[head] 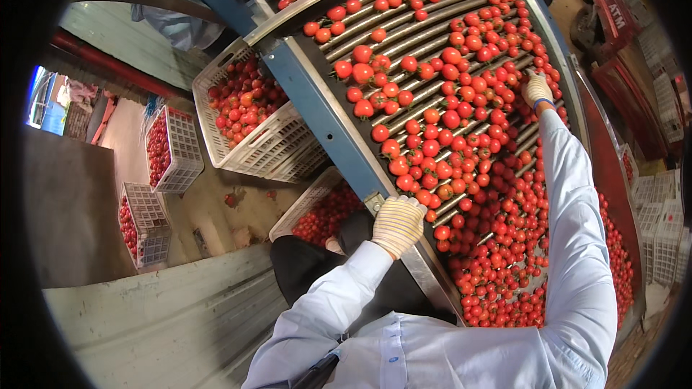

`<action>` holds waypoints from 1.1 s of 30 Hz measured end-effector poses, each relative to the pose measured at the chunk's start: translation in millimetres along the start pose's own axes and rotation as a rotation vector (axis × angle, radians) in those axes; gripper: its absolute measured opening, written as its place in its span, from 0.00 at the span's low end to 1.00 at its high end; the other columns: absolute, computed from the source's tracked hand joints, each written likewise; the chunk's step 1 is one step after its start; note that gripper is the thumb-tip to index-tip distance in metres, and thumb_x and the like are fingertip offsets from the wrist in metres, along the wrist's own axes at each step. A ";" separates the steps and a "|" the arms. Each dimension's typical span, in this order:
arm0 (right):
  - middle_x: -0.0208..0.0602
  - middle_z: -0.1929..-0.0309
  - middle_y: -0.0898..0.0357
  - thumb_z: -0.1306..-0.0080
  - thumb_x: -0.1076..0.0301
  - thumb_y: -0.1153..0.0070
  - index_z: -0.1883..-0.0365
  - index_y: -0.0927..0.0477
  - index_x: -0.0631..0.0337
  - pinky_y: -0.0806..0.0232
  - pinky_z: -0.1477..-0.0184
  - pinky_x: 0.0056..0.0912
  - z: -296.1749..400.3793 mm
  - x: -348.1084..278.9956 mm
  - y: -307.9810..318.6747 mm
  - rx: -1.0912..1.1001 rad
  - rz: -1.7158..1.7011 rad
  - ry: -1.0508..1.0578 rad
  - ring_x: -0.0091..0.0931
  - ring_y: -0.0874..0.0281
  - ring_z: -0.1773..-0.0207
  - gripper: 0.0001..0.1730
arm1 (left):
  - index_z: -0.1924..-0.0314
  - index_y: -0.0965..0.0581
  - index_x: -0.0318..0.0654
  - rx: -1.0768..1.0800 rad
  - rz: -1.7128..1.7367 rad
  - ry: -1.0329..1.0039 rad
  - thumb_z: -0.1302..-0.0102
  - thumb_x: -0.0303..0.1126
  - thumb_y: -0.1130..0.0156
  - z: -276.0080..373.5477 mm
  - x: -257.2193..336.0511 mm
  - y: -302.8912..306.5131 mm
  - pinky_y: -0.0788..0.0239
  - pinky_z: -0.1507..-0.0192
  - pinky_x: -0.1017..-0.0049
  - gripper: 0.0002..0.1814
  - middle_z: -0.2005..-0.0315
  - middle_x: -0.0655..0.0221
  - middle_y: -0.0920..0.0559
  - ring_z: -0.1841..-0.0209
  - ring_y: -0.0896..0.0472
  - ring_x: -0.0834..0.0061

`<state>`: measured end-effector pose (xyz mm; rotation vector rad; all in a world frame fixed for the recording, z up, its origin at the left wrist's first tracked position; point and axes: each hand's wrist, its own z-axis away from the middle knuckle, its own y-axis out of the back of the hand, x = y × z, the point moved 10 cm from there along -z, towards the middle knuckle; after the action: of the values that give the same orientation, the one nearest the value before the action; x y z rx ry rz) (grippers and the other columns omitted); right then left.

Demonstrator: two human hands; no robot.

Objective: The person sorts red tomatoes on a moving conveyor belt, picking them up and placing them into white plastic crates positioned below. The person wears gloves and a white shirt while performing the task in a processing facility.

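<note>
Many red tomatoes (431,147) lie on a conveyor of metal rollers (400,38), thickest along its right half and lower end. My left hand (399,225), in a striped knit glove, rests over the conveyor's metal side rail (346,162), beside the nearest tomatoes; its fingertips are curled at the rail's inner edge, and whether they grip it is unclear. My right hand (537,89), in a similar glove with a blue cuff, reaches out among tomatoes near the far right side of the rollers. Its fingers touch the tomatoes, but what they hold cannot be made out.
White plastic crates of tomatoes stand left of the conveyor, one large crate (254,156) close against its blue frame (319,119). Smaller crates (184,146) stand on the floor. Stacked crates (662,216) and a red vehicle (611,16) are at right. Another person (173,11) is at upper left.
</note>
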<state>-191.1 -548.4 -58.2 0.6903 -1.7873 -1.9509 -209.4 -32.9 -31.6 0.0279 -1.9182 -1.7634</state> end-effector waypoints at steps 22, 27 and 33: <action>0.42 0.31 0.21 0.19 0.41 0.55 0.33 0.26 0.57 0.26 0.55 0.28 207.0 -60.5 -55.3 -0.358 -2.343 -0.214 0.32 0.18 0.38 0.31 | 0.68 0.17 0.46 0.070 0.001 -0.051 0.37 0.33 0.39 3.9 12.1 -2.4 0.27 0.56 0.59 0.05 0.67 0.65 0.16 0.60 0.16 0.62; 0.51 0.28 0.26 0.20 0.52 0.48 0.28 0.30 0.63 0.23 0.58 0.23 286.3 -173.0 -11.1 -0.722 -2.671 -0.192 0.40 0.21 0.32 0.31 | 0.65 0.13 0.47 0.002 -0.054 0.020 0.35 0.33 0.39 4.0 3.4 -12.3 0.24 0.53 0.58 0.08 0.64 0.63 0.13 0.58 0.14 0.60; 0.47 0.37 0.20 0.20 0.49 0.45 0.29 0.27 0.61 0.21 0.57 0.26 356.5 -210.5 -16.0 -0.764 -2.437 -0.409 0.37 0.18 0.43 0.31 | 0.54 0.11 0.43 0.386 0.746 0.141 0.36 0.22 0.44 32.4 -24.1 6.6 0.21 0.47 0.66 0.17 0.55 0.60 0.10 0.55 0.12 0.62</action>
<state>-238.4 -137.5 -35.1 2.6999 1.2069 -3.3125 -199.1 6.6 -34.4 -0.3667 -1.8053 -0.8739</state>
